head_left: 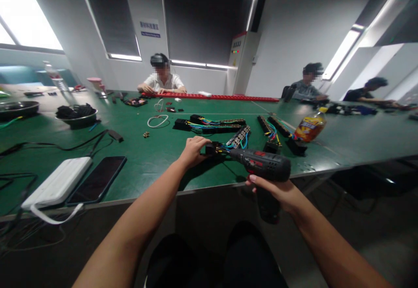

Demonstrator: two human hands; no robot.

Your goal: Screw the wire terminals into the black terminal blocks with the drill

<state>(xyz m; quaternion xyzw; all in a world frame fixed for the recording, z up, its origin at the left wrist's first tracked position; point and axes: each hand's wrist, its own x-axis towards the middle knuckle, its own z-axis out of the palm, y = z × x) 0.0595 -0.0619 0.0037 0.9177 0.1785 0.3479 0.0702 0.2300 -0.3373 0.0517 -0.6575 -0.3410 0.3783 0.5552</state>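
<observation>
My right hand [277,190] is wrapped round the grip of a black cordless drill [266,164], whose nose points left. The drill's tip reaches the wired side of a small black block [210,148]; whether it sits in a screw is too small to tell. Fingers of my left hand [193,150] are closed on that block at the table's near edge. Coloured wires join the block to a strip with metal contacts [240,136], angled away behind the drill. Beyond it lie two similar wired strips [218,128], with more wired strips [266,124] to the right.
A green table [156,159] spans the view. At left are a phone [98,179], a white power bank [58,181], cables and a metal bowl [78,121] of black parts. An orange-labelled bottle [310,127] stands right. A person [163,79] sits opposite; others sit at far right.
</observation>
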